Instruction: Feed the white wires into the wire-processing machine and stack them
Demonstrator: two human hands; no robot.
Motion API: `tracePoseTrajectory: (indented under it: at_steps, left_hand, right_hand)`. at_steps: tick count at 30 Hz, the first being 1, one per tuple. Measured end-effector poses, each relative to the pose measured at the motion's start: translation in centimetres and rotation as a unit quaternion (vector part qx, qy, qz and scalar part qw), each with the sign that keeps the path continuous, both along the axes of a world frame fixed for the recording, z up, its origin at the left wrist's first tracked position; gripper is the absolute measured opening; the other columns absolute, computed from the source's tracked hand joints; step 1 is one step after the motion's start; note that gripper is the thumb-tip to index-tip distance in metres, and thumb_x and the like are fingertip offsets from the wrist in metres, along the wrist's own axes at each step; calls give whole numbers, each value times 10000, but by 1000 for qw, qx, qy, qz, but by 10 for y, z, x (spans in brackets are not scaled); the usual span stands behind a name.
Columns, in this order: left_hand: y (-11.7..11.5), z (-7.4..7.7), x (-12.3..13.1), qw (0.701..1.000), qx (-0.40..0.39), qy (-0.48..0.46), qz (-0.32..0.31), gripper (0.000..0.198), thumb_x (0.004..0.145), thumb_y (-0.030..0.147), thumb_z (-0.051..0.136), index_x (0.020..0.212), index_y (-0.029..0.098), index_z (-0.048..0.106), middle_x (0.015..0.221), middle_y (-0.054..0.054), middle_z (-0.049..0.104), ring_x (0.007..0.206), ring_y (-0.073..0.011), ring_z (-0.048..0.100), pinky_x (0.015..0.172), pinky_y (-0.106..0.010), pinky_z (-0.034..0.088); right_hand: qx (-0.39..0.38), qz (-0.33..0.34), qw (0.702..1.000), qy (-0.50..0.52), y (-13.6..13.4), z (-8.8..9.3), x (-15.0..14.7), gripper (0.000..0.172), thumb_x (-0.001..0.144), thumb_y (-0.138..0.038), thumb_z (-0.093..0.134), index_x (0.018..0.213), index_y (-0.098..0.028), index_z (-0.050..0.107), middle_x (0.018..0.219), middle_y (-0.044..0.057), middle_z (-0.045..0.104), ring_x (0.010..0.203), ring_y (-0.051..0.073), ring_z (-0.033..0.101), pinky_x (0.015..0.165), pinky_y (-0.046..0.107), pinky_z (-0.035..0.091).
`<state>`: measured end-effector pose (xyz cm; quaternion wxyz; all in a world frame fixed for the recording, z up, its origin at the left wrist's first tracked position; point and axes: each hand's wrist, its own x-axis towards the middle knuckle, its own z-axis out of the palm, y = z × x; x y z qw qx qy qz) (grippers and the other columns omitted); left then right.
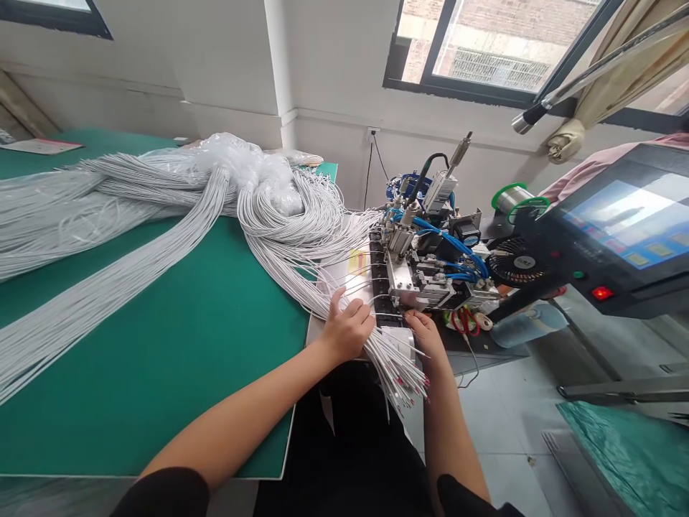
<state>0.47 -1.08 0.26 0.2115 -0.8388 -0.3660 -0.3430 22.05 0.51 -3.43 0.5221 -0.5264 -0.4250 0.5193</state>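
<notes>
Cable work at a bench machine, as seen from a head-worn camera. A bundle of white cables (395, 362) is fanned out at the near right corner of the green tabletop (215, 345), its free ends, some tipped in red, hung over the edge before the person's lap. The left hand (349, 330) is laid over this bundle with its fingers bent; how firmly the cables are gripped cannot be told. By the right hand (423, 329), a single white cable (388, 314) is pinched between the fingertips, close to the front of the machine (423, 251). Several further cables are laid side by side across a black strip (380, 269) along the machine's left side. Behind the hands, looped cables (301, 222) are heaped on the tabletop, partly covered by clear plastic wrapping (231, 161). To the right of the machine, a wire spool with a green rim (517, 201), a black fan (517, 262) and a tilted control panel (629, 222) with a lit red button are seen; red-handled scissors (466, 321) are placed just beyond the right hand
</notes>
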Motion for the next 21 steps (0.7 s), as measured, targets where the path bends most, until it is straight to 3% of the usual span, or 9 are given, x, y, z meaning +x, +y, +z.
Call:
tracePoseTrajectory:
  at_steps: [6, 9, 13, 17, 21]
  left_hand:
    - [-1, 0, -1, 1000, -8, -7, -4, 157, 751, 86, 505, 665, 195, 579, 689, -22, 590, 819, -191, 555, 1090, -548, 157]
    - [-1, -1, -1, 1000, -27, -11, -9, 157, 707, 74, 517, 714, 201, 610, 812, -48, 642, 885, -217, 563, 1091, -571, 137]
    - [0, -3, -1, 999, -43, -20, -7, 236, 669, 82, 537, 842, 200, 648, 1020, -89, 659, 1025, -271, 549, 1082, -622, 96]
    - [1, -4, -2, 999, -39, -25, -19, 248, 692, 71, 533, 862, 208, 651, 1047, -76, 666, 1041, -262, 556, 1088, -625, 85]
    - [0, 1, -3, 999, -11, -32, -28, 242, 762, 57, 497, 857, 220, 649, 1038, -44, 677, 1026, -228, 575, 1101, -609, 85]
  right_hand:
    - [3, 4, 999, -47, -14, -2, 15, 372, 663, -523, 729, 681, -178, 593, 527, -57, 433, 467, 86, 315, 448, 222, 232]
    - [-3, 20, 997, -77, -29, 3, 31, 399, 718, -560, 686, 688, -168, 612, 556, -39, 466, 463, 82, 316, 437, 224, 228]
    - [-15, 125, 985, -121, -50, 20, 51, 434, 795, -576, 608, 704, -153, 646, 606, -8, 534, 480, 81, 346, 454, 223, 266]
    - [-21, 254, 952, -170, -66, 41, 60, 400, 830, -531, 597, 768, -147, 685, 661, 18, 595, 559, 104, 446, 515, 223, 327]
    - [-23, 293, 939, -178, -74, 53, 56, 359, 841, -494, 598, 793, -151, 691, 711, 35, 617, 650, 147, 514, 592, 251, 399]
